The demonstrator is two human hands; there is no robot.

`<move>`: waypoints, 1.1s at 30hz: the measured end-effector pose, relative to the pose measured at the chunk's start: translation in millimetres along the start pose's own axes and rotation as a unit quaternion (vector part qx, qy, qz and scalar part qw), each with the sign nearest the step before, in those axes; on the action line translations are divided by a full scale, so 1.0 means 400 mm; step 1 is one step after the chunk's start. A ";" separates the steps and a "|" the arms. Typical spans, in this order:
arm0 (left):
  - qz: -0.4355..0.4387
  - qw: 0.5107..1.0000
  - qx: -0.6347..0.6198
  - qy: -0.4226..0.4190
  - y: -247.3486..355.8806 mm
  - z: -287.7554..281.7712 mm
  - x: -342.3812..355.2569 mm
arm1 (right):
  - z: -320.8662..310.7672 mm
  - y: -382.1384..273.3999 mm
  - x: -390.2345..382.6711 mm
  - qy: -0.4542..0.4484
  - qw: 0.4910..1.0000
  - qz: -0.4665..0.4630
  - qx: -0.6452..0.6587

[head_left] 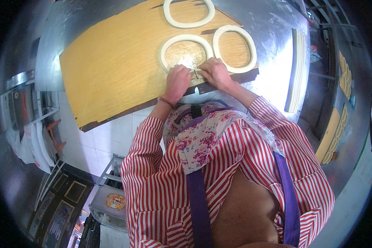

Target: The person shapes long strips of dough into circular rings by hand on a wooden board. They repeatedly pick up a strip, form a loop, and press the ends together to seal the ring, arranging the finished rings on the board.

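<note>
A wooden board (111, 62) carries three pale dough rings. The nearest dough ring (185, 38) lies in front of me, and both my hands are at its near side. My left hand (180, 79) has its fingers closed on one end of the dough. Closely facing it, my right hand (215, 73) pinches the other end, with a small gap between the fingertips. Just to the right lies a second dough ring (252, 53), close beside the first. The third dough ring (168, 14) rests farther away. My fingers partly hide the dough ends.
Beneath the board is a shiny metal table (273, 25). Long pale dough strips (295, 70) lie side by side at its right edge. Farther right, boards hold more dough rings (344, 76). White sacks (36, 144) stand on the left, and a patterned round item (115, 201) lies lower left.
</note>
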State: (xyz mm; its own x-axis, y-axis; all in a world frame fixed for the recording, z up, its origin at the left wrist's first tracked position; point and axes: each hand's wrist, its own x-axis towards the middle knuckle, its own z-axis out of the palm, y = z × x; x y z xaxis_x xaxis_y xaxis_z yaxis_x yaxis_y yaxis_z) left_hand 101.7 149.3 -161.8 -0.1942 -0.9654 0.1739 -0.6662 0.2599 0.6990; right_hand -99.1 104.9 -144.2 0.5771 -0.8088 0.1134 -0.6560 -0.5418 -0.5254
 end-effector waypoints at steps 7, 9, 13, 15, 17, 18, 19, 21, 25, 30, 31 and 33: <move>-0.014 1.000 -0.017 0.004 0.014 0.000 0.003 | 0.030 -0.003 -0.001 0.045 0.999 0.010 -0.005; 0.002 1.000 -0.014 0.012 0.014 0.002 0.001 | 0.033 -0.008 -0.003 0.048 0.999 0.019 0.000; 0.026 1.000 0.006 0.017 0.009 0.011 -0.003 | 0.035 -0.014 -0.004 0.053 0.998 0.022 0.006; 0.035 0.999 0.016 0.018 0.007 0.015 -0.006 | 0.037 -0.016 -0.006 0.053 0.998 0.021 0.001; 0.041 0.999 0.023 0.019 0.006 0.019 -0.008 | 0.043 -0.013 -0.007 0.049 0.999 0.021 0.002; 0.042 0.999 0.026 0.020 0.006 0.021 -0.007 | 0.044 -0.014 -0.005 0.048 0.999 0.021 0.002; 0.044 0.998 0.029 0.020 0.006 0.023 -0.007 | 0.043 -0.016 -0.005 0.043 0.999 0.019 0.001; 0.052 0.997 0.039 0.029 0.003 0.029 -0.006 | 0.038 -0.020 -0.004 0.034 0.999 0.015 -0.002; 0.055 0.997 0.055 0.024 0.007 0.034 0.001 | 0.042 -0.020 -0.007 0.049 0.999 0.001 -0.018; 0.008 0.998 0.069 -0.012 0.009 0.028 -0.003 | 0.025 -0.024 -0.008 -0.010 1.000 0.019 0.001; -0.008 0.998 0.064 -0.025 0.009 0.020 -0.003 | 0.017 -0.030 -0.007 -0.013 1.000 0.024 0.011; -0.015 0.998 0.043 -0.042 0.004 0.000 -0.004 | 0.005 -0.047 -0.008 -0.021 0.999 0.036 0.032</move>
State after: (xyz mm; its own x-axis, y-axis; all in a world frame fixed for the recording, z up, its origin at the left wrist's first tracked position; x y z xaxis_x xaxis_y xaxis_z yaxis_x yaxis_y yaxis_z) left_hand 101.0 151.1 -161.1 -0.2315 -0.9684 0.0924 -0.7306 0.2358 0.6408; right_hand -87.8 118.2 -136.3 0.5504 -0.8340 0.0392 -0.6645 -0.4660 -0.5843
